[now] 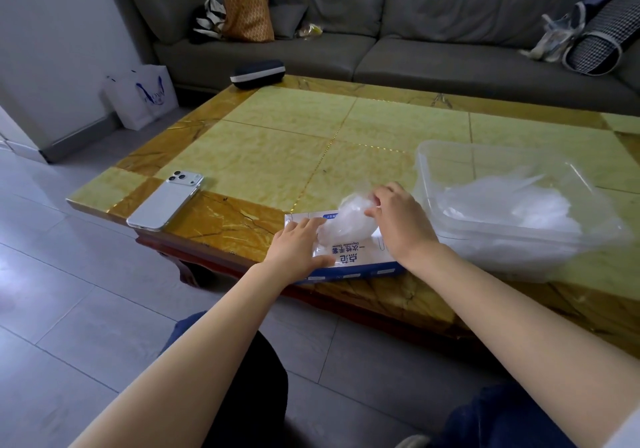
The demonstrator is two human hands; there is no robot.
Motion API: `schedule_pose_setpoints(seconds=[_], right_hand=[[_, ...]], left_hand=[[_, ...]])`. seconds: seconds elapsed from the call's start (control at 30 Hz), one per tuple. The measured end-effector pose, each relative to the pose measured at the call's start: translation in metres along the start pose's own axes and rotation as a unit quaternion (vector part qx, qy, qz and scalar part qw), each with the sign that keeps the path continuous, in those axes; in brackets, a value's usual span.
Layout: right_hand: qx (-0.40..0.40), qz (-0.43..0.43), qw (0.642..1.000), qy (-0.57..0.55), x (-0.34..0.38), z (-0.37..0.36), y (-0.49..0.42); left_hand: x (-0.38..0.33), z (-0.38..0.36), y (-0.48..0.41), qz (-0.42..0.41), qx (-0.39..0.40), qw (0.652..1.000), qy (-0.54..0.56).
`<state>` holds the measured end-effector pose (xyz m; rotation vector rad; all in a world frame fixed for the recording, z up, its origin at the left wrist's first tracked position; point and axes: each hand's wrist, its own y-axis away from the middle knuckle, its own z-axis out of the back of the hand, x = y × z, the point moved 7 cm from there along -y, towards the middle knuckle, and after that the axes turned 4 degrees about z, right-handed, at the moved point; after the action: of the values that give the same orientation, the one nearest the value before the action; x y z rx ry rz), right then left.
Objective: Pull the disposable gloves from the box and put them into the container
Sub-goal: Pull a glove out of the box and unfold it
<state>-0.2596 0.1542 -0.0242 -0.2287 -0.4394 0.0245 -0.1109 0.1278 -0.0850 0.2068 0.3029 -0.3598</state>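
Head view. The glove box [349, 257] is lying flat at the near edge of the table [277, 128], its long side running along that edge. The print on its top is facing away from the camera, so it is reading upside down: large blue Chinese characters, and a small Latin line that seems to say "Disposable Glove", though it is too fine to be sure.

The left hand [298, 250] is pressing down on the left part of the box top, fingers straight and spread, thumb along the near rim. The right hand [398, 219] is hovering over the box's far side, fingertips curled together and pinching a clear glove [346, 219] that is rising crumpled from the opening.

The container [426, 170], clear plastic, is sitting just beside the box toward the right edge and is holding a loose heap of gloves [512, 205].

A white phone [166, 201] is lying face down at the near left corner, overhanging the edge slightly. A dark case [258, 73] is resting at the far left corner. Broad yellow panels are stretching between box and far edge.

On the floor, a white paper bag [145, 97] is showing a blue logo, unreadable.
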Motion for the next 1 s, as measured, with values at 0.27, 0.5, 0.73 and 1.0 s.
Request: schedule_pose_setpoints(seconds=[0.27,0.5,0.73,1.0], right_hand=[[0.032,-0.176,0.969,-0.168,-0.026,-0.031,0.015],[0.024,-0.134,0.968,-0.209,-0.023,-0.027,0.014],[0.086,-0.067,0.969,-0.221,-0.008,-0.023,0.017],[0.022,-0.074,0.982,-0.175,-0.010,-0.019,0.012]], left_hand=[[-0.014,0.002,0.011,-0.024,0.002,0.997,0.074],[-0.013,0.015,0.005,0.028,-0.070,0.955,0.286],[-0.038,0.026,-0.003,0.042,-0.152,0.921,0.357],[-0.037,0.030,-0.011,0.047,-0.150,0.923,0.352]])
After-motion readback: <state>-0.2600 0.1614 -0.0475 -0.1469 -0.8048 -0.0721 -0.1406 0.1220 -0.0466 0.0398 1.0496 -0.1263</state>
